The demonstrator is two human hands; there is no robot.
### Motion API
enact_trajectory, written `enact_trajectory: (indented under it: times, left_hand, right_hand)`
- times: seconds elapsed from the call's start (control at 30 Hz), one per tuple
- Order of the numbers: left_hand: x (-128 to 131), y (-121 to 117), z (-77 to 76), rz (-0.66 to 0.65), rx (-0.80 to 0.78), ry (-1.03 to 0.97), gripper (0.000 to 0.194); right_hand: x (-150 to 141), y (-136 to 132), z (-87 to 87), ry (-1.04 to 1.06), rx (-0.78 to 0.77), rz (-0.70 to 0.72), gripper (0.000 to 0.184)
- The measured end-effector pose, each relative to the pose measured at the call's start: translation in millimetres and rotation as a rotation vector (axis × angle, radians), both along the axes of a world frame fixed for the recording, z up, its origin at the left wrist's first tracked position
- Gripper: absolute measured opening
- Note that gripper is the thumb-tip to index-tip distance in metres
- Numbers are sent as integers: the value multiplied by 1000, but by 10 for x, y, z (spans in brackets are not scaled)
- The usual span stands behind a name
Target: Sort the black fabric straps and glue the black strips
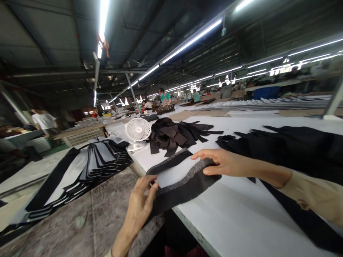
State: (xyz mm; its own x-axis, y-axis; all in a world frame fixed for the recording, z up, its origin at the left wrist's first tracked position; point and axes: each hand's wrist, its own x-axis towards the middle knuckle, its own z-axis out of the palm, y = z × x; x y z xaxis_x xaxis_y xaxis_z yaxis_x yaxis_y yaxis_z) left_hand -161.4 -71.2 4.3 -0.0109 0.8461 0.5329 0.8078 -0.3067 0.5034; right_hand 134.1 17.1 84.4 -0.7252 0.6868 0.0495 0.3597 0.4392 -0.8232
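Note:
A black fabric strip with a speckled grey band along its upper edge stretches between my two hands, over the near edge of the white table. My left hand has its thumb and fingers closed at the strip's left end. At the other end, my right hand grips the strip between thumb and fingers, with the index finger reaching past it. Just beyond lies a second black strip with a grey edge, flat on the table. The hands partly cover the held strip's ends.
A white fan stands beside a heap of dark strips. More black fabric pieces lie at right. Layered black-and-white pieces rest at left, by a mottled brown surface. Other people work farther back.

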Motion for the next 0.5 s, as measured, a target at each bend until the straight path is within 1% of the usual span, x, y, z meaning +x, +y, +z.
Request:
enact_trajectory:
  times: [0.07,0.1,0.17,0.23,0.3,0.4,0.5]
  left_hand:
    - [426,161,206,-172,-136,-47,35]
    - [625,242,269,-242,-186,-46,37]
    - [961,406,302,-314,-304,-16,38]
    - [1200,564,241,-340,-404,12,34]
    - [1354,701,143,-346,-455,42,26]
    - [1469,832,34,-313,-412,171,22]
    - [1506,874,2,-284,-323,314,24]
  right_hand:
    - [-9,-34,-29,-95,72,-15,46]
    - [-2,-39,-59,-134,92,-22,46]
    - [49,-11,-149,-185,88,-31,48]
    - [153,68,-271,-195,55,-45,48]
    - [296,178,-402,-208,51,-58,48]
    - [523,344,-566,-254,131,-114,40]
    - [677,447,-646,-278,232,-189,32]
